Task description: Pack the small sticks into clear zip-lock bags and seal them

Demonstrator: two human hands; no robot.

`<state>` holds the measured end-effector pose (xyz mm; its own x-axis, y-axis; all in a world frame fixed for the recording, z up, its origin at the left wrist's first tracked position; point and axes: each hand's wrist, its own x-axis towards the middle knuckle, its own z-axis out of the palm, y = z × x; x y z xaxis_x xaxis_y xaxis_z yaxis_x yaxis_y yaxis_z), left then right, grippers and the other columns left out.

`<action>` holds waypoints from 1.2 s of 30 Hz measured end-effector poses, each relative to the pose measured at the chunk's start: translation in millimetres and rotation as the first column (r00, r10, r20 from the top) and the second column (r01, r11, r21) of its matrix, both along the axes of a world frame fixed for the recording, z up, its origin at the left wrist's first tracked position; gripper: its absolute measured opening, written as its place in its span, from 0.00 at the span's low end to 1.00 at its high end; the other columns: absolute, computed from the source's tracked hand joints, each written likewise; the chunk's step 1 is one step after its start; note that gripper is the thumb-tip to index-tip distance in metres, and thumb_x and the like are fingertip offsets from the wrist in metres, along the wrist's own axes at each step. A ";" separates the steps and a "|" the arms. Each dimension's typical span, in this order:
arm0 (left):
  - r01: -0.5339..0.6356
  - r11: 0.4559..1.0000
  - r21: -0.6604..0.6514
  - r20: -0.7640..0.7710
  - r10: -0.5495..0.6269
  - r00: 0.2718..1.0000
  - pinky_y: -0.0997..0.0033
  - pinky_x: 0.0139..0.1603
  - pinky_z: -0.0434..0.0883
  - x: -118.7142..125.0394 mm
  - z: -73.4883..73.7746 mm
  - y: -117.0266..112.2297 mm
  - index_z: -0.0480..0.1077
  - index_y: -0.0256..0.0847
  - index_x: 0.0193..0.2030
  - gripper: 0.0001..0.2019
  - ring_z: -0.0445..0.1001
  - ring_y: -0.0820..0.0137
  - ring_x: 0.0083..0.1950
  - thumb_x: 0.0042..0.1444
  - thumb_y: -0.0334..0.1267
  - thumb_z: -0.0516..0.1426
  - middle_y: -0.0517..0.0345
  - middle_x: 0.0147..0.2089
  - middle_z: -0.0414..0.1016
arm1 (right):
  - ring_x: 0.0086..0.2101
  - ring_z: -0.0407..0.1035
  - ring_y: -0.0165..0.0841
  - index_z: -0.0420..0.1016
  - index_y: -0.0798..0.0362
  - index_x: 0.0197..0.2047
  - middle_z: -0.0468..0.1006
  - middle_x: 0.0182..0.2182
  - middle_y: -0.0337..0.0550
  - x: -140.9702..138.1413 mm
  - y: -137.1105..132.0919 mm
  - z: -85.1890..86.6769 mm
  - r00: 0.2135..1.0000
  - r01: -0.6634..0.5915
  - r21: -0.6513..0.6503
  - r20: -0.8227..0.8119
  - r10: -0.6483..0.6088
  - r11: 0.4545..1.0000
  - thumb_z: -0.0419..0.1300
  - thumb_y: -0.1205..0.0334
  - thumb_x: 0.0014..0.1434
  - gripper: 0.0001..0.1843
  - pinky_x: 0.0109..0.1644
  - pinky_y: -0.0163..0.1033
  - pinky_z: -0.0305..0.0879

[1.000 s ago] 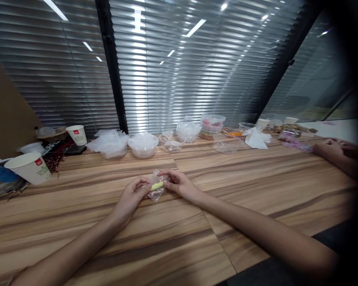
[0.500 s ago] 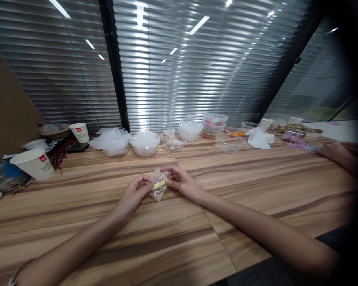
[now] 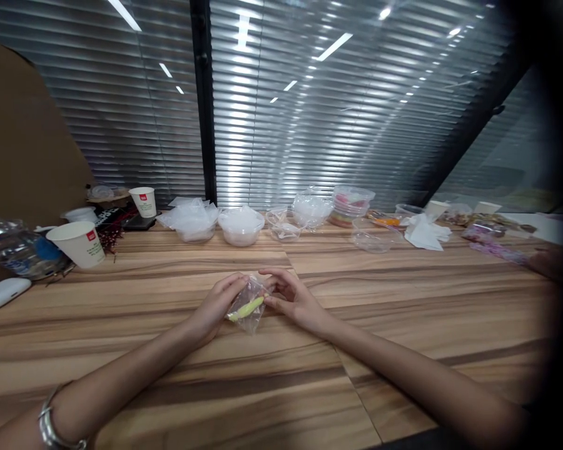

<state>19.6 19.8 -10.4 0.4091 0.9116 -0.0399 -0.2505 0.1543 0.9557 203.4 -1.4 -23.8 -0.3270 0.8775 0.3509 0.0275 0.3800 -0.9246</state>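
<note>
A small clear plastic bag (image 3: 247, 308) with a yellow-green piece inside sits just above the wooden table (image 3: 309, 375), held between both hands. My left hand (image 3: 216, 306) pinches the bag's left side with curled fingers. My right hand (image 3: 291, 297) grips its right edge, fingers bent around it. Both forearms rest low over the table, and a metal bracelet shows on my left wrist.
Along the far edge stand clear plastic bowls (image 3: 241, 228) and lidded tubs (image 3: 351, 203), white paper cups (image 3: 79, 244), a water bottle (image 3: 21, 250), a white case (image 3: 2, 294) and white tissue (image 3: 425, 231). Another person's hand (image 3: 547, 262) lies at the far right.
The view has swung left and slightly down. My hands still hold the bag, which now tilts with the yellow-green piece slanting down to the left. The other person's hand has drawn toward the right edge.
</note>
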 end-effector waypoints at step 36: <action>0.443 0.896 -0.006 0.131 -0.439 0.889 0.61 0.51 0.63 -9.1 -1.0 9.7 0.68 0.34 0.50 0.17 0.73 0.62 0.44 0.60 0.42 0.49 0.47 0.45 0.75 | 0.37 0.67 0.32 0.63 0.47 0.54 0.72 0.33 0.40 1.5 -0.7 5.4 0.994 0.072 0.112 0.078 -0.081 0.991 0.60 0.62 0.55 0.22 0.45 0.40 0.65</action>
